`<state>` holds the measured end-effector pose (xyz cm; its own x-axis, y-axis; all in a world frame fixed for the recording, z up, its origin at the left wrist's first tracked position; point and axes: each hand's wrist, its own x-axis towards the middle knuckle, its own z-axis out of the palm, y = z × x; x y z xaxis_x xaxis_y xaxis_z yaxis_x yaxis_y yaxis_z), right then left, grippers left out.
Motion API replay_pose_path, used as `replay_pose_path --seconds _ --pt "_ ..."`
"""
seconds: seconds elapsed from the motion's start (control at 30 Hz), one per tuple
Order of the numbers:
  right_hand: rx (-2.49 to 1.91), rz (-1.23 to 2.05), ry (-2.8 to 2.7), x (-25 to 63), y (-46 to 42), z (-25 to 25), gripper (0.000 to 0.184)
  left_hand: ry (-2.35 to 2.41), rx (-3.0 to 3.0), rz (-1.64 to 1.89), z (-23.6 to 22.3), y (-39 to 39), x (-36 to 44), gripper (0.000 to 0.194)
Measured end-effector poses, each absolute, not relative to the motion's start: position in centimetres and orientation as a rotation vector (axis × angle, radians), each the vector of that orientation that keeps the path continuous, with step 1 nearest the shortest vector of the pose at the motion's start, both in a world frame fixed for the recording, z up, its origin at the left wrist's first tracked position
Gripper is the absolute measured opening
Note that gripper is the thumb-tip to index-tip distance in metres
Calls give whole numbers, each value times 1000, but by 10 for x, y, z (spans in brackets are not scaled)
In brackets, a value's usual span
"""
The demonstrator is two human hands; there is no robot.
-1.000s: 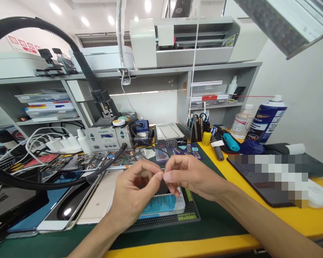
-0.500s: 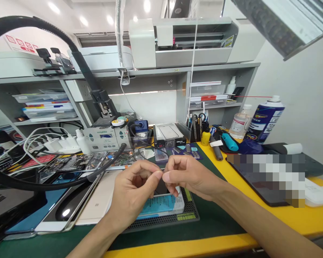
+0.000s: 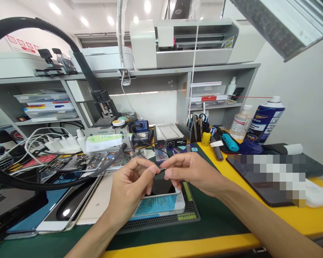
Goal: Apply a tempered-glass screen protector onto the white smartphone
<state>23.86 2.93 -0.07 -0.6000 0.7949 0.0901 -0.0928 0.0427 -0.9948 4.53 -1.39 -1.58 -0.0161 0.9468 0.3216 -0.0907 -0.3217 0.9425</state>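
Observation:
My left hand (image 3: 134, 182) is closed in a pinch, thumb against forefinger. Facing it, my right hand (image 3: 190, 173) also pinches, its fingertips close to the left ones. A small thin dark strip (image 3: 162, 171) spans the short gap between the fingertips; its kind is too small to make out. Under the hands lies a white-framed phone with a dark screen (image 3: 164, 188), partly covered by my fingers. It rests on a blue and white flat pack (image 3: 161, 206), which lies on a black honeycomb-patterned pad (image 3: 190, 213).
Several phones, among them a gold one (image 3: 93, 204), lie on the left of the green mat (image 3: 210, 222). A black hose (image 3: 70, 184) arches over them. Behind stands a grey control unit (image 3: 97, 130). To the right are a dark tablet (image 3: 254, 182) and a spray can (image 3: 266, 122).
My fingertips have parted slightly, and the dark strip between them now shows. A blurred white and green patch now covers the grey unit's front.

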Motion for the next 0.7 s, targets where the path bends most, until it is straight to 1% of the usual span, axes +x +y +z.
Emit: replay_pose_path --seconds 0.1,0.23,0.4,0.5,0.6,0.7 --pt "-708 1643 -1633 236 28 -1 33 988 1384 1473 -15 -14 46 17" --pt "-686 1619 -1628 235 26 0 26 1007 1428 1428 -17 -13 46 19" --pt "-728 1592 -1682 237 28 -1 32 954 1426 1396 -22 -12 46 20" --pt "-742 1507 -1721 241 31 -1 34 976 1420 1374 -19 -13 49 22" --pt "-700 1498 -1664 243 32 1 29 1007 1451 1272 -16 -16 51 23" --pt "-653 1542 -1555 243 32 4 36 967 1516 1129 -16 -18 52 23"
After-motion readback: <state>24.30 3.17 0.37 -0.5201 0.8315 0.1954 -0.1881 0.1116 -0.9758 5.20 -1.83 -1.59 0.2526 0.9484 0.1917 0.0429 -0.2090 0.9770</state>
